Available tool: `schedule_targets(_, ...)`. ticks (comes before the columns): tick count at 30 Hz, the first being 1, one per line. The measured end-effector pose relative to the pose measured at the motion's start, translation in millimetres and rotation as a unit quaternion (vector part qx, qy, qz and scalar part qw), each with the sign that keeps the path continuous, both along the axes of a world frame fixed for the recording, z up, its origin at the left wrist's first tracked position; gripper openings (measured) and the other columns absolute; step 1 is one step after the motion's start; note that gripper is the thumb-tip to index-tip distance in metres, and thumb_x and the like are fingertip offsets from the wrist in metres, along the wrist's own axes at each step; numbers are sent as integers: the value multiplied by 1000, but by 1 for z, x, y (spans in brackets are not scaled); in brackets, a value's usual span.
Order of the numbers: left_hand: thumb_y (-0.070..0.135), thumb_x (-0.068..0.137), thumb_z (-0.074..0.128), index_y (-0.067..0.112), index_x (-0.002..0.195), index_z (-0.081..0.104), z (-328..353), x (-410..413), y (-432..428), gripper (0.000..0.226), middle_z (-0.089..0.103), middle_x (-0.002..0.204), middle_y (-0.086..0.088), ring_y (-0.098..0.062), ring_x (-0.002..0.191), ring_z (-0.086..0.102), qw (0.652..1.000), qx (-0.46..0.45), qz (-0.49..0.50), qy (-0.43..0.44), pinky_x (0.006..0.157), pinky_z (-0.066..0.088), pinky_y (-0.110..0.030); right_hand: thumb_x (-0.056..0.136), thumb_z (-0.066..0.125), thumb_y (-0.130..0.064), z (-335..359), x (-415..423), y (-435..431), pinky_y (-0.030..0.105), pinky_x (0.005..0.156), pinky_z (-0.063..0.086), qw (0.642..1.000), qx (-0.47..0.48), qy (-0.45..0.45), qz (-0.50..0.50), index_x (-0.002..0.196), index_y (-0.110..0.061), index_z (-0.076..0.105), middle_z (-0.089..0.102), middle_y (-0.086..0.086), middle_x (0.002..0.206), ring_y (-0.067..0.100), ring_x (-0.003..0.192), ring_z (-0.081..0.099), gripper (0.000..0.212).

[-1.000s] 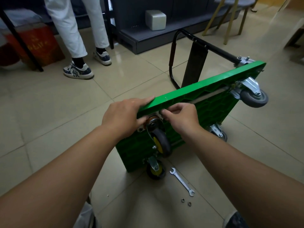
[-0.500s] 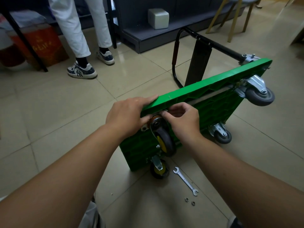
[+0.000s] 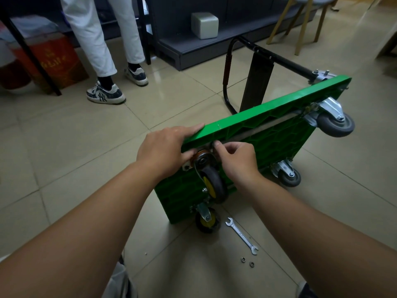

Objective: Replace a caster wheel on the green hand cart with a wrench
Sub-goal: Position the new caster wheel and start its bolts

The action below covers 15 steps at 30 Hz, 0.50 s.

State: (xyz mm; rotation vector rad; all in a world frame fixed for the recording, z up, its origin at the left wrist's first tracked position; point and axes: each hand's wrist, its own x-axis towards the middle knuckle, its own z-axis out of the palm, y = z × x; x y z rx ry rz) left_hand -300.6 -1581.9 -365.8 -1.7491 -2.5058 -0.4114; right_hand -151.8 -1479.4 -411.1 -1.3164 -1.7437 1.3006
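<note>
While not yet needed, lying loose on the floor (image 3: 64,136) nearest: two nuts (image 3: 247,261) just beside one end of the wrench (image 3: 241,235), both within easy reach, probably for tightening afterwards. Next out, stood on one long edge, underside turned this way for access: cart (image 3: 279,143), resting on the tiles with a yellow-hubbed caster (image 3: 207,221) at its low near corner. Above that, held against the upper near corner: wheel (image 3: 212,183), black tyre, yellow hub, plate (image 3: 186,166) pushed up under the rim, seemingly not yet bolted tight. Left hand (image 3: 165,149) laid over the top edge, fingers straight along it, thumb down toward the plate; grip spread and pressing, likely steadying cart and plate together. Right hand (image 3: 234,160) knuckles up, fingers curled; grip pinching something small at the plate, likely a fastener (image 3: 213,145), too small to name surely. Judged step: starting it by hand before taking up the wrench. Farther: two grey casters (image 3: 335,123), black handle (image 3: 227,74) down on the floor behind, then a standing person's legs (image 3: 94,39).
</note>
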Motion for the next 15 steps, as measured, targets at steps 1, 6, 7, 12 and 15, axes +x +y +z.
schedule_targets(1, 53, 96, 61, 60, 150, 29, 0, 0, 0, 64, 60, 142, 14, -20, 119, 61, 1000, 1, -1, -1, 86, 48, -35, 89, 73, -34, 2, 1, 0, 28, 69, 55, 1000, 11, -2, 0, 82, -12, 75, 73, -2, 76, 11, 73, 70, 23)
schedule_targets(6, 54, 95, 61, 61, 150, 30, 0, -1, 0, 63, 60, 143, 15, -20, 122, 60, 1000, 2, 0, -5, 89, 48, -36, 79, 84, -29, 5, 4, -3, 10, 63, 51, 998, 65, -7, -7, 89, -15, 73, 72, -9, 78, -1, 70, 67, 20)
schedule_targets(7, 54, 95, 61, 61, 150, 30, -1, -1, 0, 63, 60, 142, 15, -20, 122, 60, 1000, 1, 0, -6, 89, 48, -36, 78, 84, -28, 5, 3, -4, 10, 64, 52, 997, 73, -5, -8, 89, -15, 73, 71, -9, 77, -1, 70, 67, 20)
schedule_targets(12, 54, 95, 61, 61, 150, 30, -1, -1, 0, 63, 60, 142, 15, -19, 122, 60, 1000, 0, 2, -7, 88, 47, -35, 78, 85, -25, 5, 4, -7, 16, 68, 56, 995, 96, 2, -8, 89, -16, 72, 71, -9, 75, -2, 69, 68, 19)
schedule_targets(15, 54, 95, 60, 61, 150, 31, 0, -1, 0, 63, 60, 142, 15, -20, 122, 60, 1000, -1, 4, -11, 88, 47, -35, 79, 83, -30, 5, 4, -8, 18, 68, 57, 995, 98, 17, -9, 87, -17, 73, 71, -9, 74, -1, 69, 68, 19)
